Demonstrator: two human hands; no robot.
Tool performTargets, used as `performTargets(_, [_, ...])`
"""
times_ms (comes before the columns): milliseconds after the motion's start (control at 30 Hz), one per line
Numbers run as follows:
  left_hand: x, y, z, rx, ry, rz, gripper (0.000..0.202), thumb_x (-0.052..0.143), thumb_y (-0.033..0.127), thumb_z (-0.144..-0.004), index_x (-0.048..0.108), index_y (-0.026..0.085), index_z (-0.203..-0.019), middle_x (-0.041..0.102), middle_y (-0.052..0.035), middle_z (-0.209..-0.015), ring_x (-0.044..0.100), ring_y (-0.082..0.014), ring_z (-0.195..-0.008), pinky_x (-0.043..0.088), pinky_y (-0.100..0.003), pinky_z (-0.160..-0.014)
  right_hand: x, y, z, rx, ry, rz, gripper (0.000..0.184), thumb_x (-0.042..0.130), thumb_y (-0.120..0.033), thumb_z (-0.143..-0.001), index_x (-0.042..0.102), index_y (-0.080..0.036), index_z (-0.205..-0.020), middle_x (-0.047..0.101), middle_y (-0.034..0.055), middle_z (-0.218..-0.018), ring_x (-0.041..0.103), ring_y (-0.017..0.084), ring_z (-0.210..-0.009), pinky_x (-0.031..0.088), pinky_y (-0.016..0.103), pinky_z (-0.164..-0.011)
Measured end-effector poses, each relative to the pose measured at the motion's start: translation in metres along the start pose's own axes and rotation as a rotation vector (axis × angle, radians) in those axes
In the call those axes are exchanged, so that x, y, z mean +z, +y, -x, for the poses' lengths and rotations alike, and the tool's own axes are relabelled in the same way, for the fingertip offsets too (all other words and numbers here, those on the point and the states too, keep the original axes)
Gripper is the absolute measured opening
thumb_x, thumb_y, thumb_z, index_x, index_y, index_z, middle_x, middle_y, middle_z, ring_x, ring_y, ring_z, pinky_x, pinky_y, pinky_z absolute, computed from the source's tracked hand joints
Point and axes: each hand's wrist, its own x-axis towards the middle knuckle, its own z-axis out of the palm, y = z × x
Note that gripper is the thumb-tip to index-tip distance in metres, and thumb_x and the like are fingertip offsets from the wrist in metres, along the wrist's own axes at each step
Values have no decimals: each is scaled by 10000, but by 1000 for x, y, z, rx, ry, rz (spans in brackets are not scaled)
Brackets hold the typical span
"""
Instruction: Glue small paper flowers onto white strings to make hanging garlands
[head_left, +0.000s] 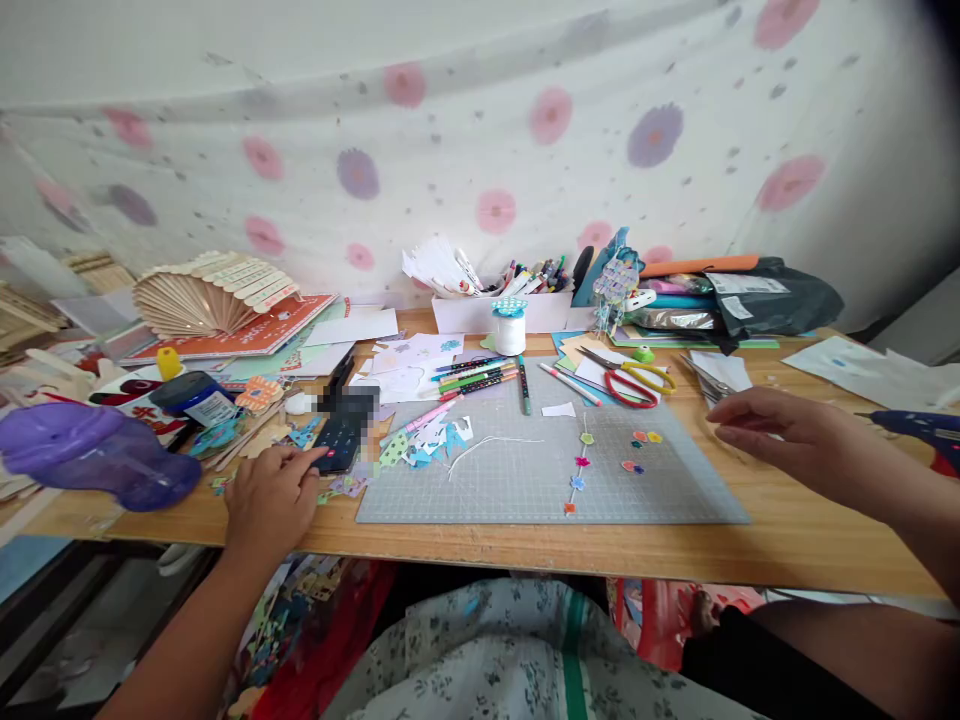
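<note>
Left hand (pixel 271 492), fingers spread, touches a dark phone (pixel 343 438), partly blurred. Right hand (pixel 776 432), fingers loosely straight, perhaps brushes papers (pixel 718 372). Grey mat (pixel 525 485) on wooden table (pixel 787 545); flowered cloth (pixel 480 130) behind.

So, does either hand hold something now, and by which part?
Nothing is held. The left hand lies flat, fingertips touching the phone. The right hand hovers open beside the mat, apparently empty.
</note>
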Motion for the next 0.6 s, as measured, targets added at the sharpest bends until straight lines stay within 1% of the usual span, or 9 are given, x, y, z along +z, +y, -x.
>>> performTargets(67, [2, 3, -2, 5, -23, 1, 361, 414, 254, -869, 722, 235, -1057, 598, -142, -1029, 513, -359, -968, 421, -499, -790, -1, 3, 3, 10, 11, -2, 235, 543, -457, -825, 639, -262, -916, 675, 83, -897, 636, 245, -805, 506, 349, -697])
performTargets(133, [5, 3, -3, 2, -21, 9, 357, 413, 250, -866, 735, 247, -1022, 611, -134, -1016, 525, -358, -944, 423, -505, -770, -2, 3, 4, 23, 20, -10, 258, 548, -478, -813, 636, -258, -915, 671, 80, -899, 630, 242, -807, 503, 348, -704])
performTargets(200, [8, 2, -3, -18, -2, 16, 353, 413, 255, -866, 739, 252, -1000, 622, -130, -992, 539, -357, -925, 429, -504, -749, -4, 2, 5, 25, 27, -24, 289, 550, -507, -800, 634, -254, -914, 668, 70, -909, 624, 234, -816, 499, 347, -718])
performTargets(300, [8, 4, -3, -47, 59, 25, 346, 415, 288, -874, 730, 220, -1000, 621, -139, -969, 548, -352, -954, 438, -485, -763, -6, 0, 6, 37, 40, -40, 338, 564, -555, -768, 633, -254, -908, 670, 53, -923, 619, 225, -840, 492, 348, -742])
performTargets(367, [3, 14, -3, -29, 118, 40, 339, 415, 313, -884, 718, 205, -989, 616, -133, -958, 554, -332, -970, 438, -461, -798, -7, 1, 7, 46, 44, -34, 366, 566, -585, -752, 636, -257, -898, 673, 49, -917, 616, 227, -847, 489, 354, -752])
performTargets(467, [-5, 36, -5, 76, 232, 96, 297, 425, 303, -888, 709, 218, -912, 622, -98, -904, 574, -282, -900, 430, -435, -842, -9, 8, 10, 32, 43, -7, 382, 559, -621, -745, 642, -278, -891, 678, 34, -909, 615, 227, -853, 488, 355, -752])
performTargets(500, [-8, 42, -6, 110, 239, 101, 291, 432, 306, -886, 710, 220, -901, 624, -93, -894, 574, -277, -893, 427, -432, -851, -9, 12, 10, 24, 43, 2, 379, 559, -627, -748, 644, -288, -895, 679, 27, -915, 616, 225, -860, 490, 351, -753])
performTargets(533, [-10, 44, -8, 111, 237, 87, 288, 436, 306, -883, 711, 225, -897, 626, -87, -895, 573, -275, -892, 425, -430, -852, -9, 15, 11, 17, 46, 10, 375, 558, -633, -749, 646, -299, -898, 682, 20, -919, 618, 222, -866, 494, 345, -753])
performTargets(600, [-11, 41, -10, 52, 222, 40, 290, 433, 287, -877, 715, 224, -897, 630, -80, -897, 576, -271, -899, 424, -422, -841, -8, 22, 13, 7, 41, 19, 373, 560, -650, -743, 656, -321, -889, 690, 4, -916, 628, 214, -865, 505, 327, -743])
